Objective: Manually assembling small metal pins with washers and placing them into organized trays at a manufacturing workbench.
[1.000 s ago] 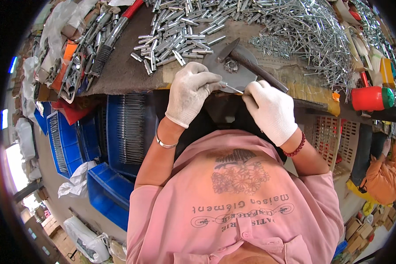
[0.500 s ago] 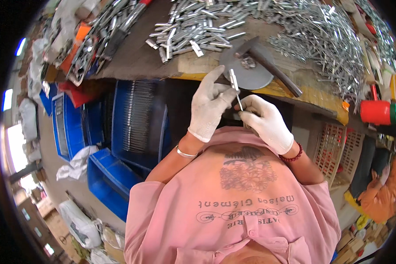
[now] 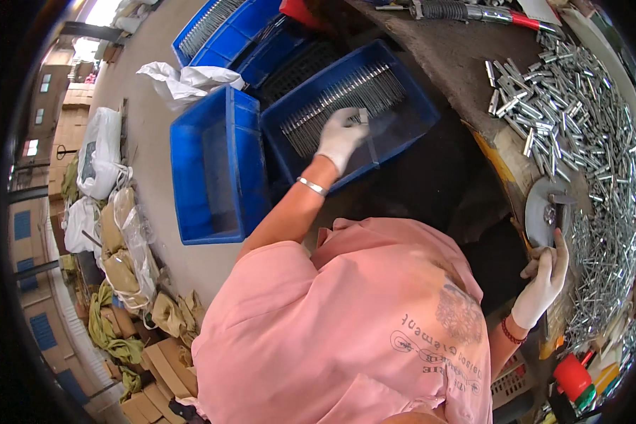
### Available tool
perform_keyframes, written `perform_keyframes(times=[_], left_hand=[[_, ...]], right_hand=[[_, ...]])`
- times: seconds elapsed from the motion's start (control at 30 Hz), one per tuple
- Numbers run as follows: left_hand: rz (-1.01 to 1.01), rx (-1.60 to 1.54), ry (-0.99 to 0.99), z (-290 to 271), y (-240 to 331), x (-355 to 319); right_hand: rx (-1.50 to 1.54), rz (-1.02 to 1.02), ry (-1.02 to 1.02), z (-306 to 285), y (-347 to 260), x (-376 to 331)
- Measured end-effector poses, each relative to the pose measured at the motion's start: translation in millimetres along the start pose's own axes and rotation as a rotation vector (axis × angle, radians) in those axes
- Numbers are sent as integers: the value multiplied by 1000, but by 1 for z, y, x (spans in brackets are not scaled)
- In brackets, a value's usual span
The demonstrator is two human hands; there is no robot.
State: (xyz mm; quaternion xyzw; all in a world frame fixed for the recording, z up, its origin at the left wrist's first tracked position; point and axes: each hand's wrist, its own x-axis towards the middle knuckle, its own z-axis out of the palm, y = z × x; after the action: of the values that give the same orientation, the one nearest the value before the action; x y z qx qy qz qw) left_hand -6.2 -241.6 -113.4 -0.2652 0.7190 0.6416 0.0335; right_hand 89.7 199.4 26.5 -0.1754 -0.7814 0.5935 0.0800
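My left hand (image 3: 341, 140), in a white glove, is over a blue bin (image 3: 410, 134) at the upper middle. Its fingers are closed on a metal rod (image 3: 362, 115), of which only a short silver end shows. Beneath and beyond the fingers, a long row of similar metal rods (image 3: 381, 88) lies side by side in that bin. At the right, my gloved right hand (image 3: 544, 274) has its fingers apart and holds nothing visible. It is at the bench edge, by a round grey metal disc (image 3: 540, 205). Part of a hammer (image 3: 562, 201) shows on the disc.
Heaps of short metal tubes (image 3: 558, 106) and thin pins (image 3: 601, 283) cover the bench (image 3: 452, 53). A second blue bin (image 3: 184, 169) stands to the left, with a white cloth (image 3: 169, 85) behind it. Another blue bin (image 3: 191, 53) holds more rods. Cardboard (image 3: 166, 367) is piled lower left.
My body has turned left. My left hand has moved from beside my right hand at the bench to the blue bin, carrying the metal rod. My right hand has let go of the rod.
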Motion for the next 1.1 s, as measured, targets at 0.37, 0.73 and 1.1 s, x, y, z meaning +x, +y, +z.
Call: perform_keyframes(times=[0.37,0.73,1.1], left_hand=[[-37,629,442,-131,-111,132],[503,278,690,-162,-105,128],[957,424,-239,161,169,-6]], right_hand=[[1,31,33,7,-2,7],[116,11,-92,6,2,14],[185,133,-17,-8,-2,-4]])
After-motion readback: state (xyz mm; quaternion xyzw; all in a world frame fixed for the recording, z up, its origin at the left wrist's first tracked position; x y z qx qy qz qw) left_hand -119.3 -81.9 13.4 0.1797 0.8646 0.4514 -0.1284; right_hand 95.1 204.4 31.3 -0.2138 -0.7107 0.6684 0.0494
